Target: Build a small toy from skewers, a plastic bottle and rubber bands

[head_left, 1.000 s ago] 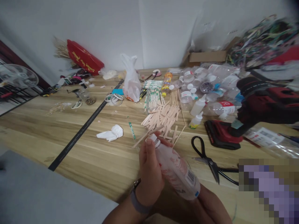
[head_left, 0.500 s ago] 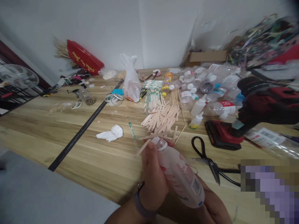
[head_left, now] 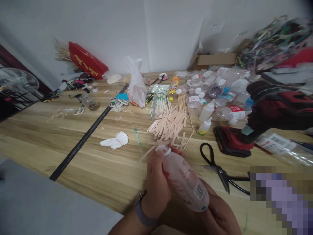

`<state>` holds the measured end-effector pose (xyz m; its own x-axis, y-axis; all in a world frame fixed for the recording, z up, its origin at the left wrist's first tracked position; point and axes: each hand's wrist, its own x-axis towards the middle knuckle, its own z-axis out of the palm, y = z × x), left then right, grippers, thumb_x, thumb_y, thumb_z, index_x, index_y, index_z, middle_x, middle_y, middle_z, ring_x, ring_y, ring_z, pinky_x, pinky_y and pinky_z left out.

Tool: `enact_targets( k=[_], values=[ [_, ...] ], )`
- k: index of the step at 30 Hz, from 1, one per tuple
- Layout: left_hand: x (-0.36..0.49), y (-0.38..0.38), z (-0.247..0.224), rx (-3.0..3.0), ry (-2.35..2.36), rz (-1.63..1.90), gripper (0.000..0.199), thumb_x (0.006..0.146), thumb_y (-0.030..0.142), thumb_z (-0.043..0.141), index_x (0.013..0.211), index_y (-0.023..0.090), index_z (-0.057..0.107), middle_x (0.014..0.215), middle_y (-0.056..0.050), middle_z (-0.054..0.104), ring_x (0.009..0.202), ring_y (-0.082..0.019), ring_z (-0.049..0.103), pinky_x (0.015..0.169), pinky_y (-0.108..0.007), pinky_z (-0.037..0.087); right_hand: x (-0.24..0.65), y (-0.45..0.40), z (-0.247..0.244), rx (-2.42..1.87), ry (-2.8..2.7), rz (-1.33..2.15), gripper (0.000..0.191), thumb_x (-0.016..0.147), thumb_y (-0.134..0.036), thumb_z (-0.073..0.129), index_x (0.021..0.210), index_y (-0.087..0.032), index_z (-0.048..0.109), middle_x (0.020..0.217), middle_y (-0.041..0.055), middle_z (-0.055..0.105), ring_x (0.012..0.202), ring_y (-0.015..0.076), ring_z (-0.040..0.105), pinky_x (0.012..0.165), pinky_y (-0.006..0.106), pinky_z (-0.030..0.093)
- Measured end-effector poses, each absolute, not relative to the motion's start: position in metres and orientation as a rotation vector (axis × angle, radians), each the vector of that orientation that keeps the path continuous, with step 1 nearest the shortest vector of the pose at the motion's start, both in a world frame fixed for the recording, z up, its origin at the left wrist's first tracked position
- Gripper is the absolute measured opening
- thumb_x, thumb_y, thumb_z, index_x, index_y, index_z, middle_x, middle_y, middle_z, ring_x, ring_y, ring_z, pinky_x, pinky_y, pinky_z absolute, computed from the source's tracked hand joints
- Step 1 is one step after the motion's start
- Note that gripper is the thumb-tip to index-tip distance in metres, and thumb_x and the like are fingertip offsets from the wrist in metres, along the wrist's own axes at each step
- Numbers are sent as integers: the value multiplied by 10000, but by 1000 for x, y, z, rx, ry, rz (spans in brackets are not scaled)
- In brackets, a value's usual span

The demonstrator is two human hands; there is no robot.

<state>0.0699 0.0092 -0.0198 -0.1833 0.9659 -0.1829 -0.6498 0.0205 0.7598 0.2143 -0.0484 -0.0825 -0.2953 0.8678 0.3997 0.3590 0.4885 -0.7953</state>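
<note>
L hand (head_left: 158,178), w/ a watch (head_left: 144,212) on its wrist, is closed round the neck end of a plastic bottle (head_left: 187,182), thumb on a white cap (head_left: 159,148) just beside the open mouth. R hand (head_left: 212,196) grips the bottle from below & the R side, mostly hidden behind it. Bottle is held tilted above the near edge of the table (head_left: 105,173), neck pointing away, base twd the person, barcode facing up.

R of the bottle: black-handled scissors (head_left: 221,171), blades partly apart, flat on the wood. L: crumpled tissue (head_left: 114,141) & one straw w/ green print (head_left: 137,137), well apart from the hands. Just past the hands, a loose heap of flat wooden sticks (head_left: 170,125); a few stray ones lie nr the fingers.

Further R, a red/black drill (head_left: 269,114) stands on its battery; L of it, 2 small squeeze bottles (head_left: 205,119). Behind those, a pile of clear bottles (head_left: 220,81). Mid-table: skewers (head_left: 181,101), wrapped straws (head_left: 160,101), an orange bottle (head_left: 174,87), a tied white bag (head_left: 137,86), coiled cable (head_left: 119,104) & a jar (head_left: 90,103).

At back: red pack w/ gold writing (head_left: 86,62) on the L, cardboard box (head_left: 216,59) on the R, both by the pale wall (head_left: 110,29).
</note>
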Motion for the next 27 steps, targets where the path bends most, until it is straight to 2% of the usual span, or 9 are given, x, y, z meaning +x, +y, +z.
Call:
enact_targets(
  k=[3, 8, 15, 20, 23, 27],
  values=[
    [73, 9, -16, 512, 875, 1564, 389, 826, 530, 624, 1033, 202, 661, 718, 13, 711, 579, -138, 595, 591, -262, 490, 214, -46, -82, -1041, -1858, 710, 425, 940, -186, 513, 1337, -318, 590, 1457, 57, 541, 1304, 270, 531, 1018, 310, 499],
    [79, 9, -11, 541, 935, 1538, 398, 848, 582, 583, 804, 188, 614, 705, -5, 693, 567, -123, 586, 554, -235, 457, 217, -46, -84, -1062, -1861, 646, 441, 927, -169, 525, 1344, -305, 581, 1455, 66, 543, 1313, 258, 522, 1009, 289, 502],
    [75, 17, -12, 573, 938, 1599, 207, 878, 375, 597, 882, 187, 684, 839, -10, 719, 802, -155, 663, 711, -247, 499, 218, -45, -87, -1131, -1819, 639, 404, 926, -164, 534, 1305, -274, 620, 1449, 93, 545, 1307, 250, 530, 1026, 309, 489],
    [67, 20, -19, 703, 1098, 1517, 292, 910, 380, 526, 793, 176, 699, 856, -29, 717, 862, -186, 653, 771, -277, 483, 216, -44, -87, -1130, -1811, 682, 395, 918, -179, 549, 1294, -259, 639, 1419, 105, 574, 1295, 269, 542, 1028, 345, 490],
    [66, 20, -21, 762, 1145, 1555, 281, 909, 384, 533, 805, 184, 701, 878, -24, 711, 905, -188, 645, 784, -271, 475, 213, -44, -83, -1122, -1766, 753, 364, 934, -210, 529, 1268, -270, 660, 1392, 100, 599, 1269, 280, 567, 1013, 360, 504],
    [66, 21, -21, 789, 1038, 1624, 239, 908, 388, 547, 857, 203, 690, 804, 2, 696, 850, -172, 649, 801, -268, 488, 206, -42, -79, -1092, -1680, 917, 259, 941, -302, 547, 1130, -277, 722, 1261, 89, 682, 1167, 282, 637, 974, 363, 525]
  ],
)
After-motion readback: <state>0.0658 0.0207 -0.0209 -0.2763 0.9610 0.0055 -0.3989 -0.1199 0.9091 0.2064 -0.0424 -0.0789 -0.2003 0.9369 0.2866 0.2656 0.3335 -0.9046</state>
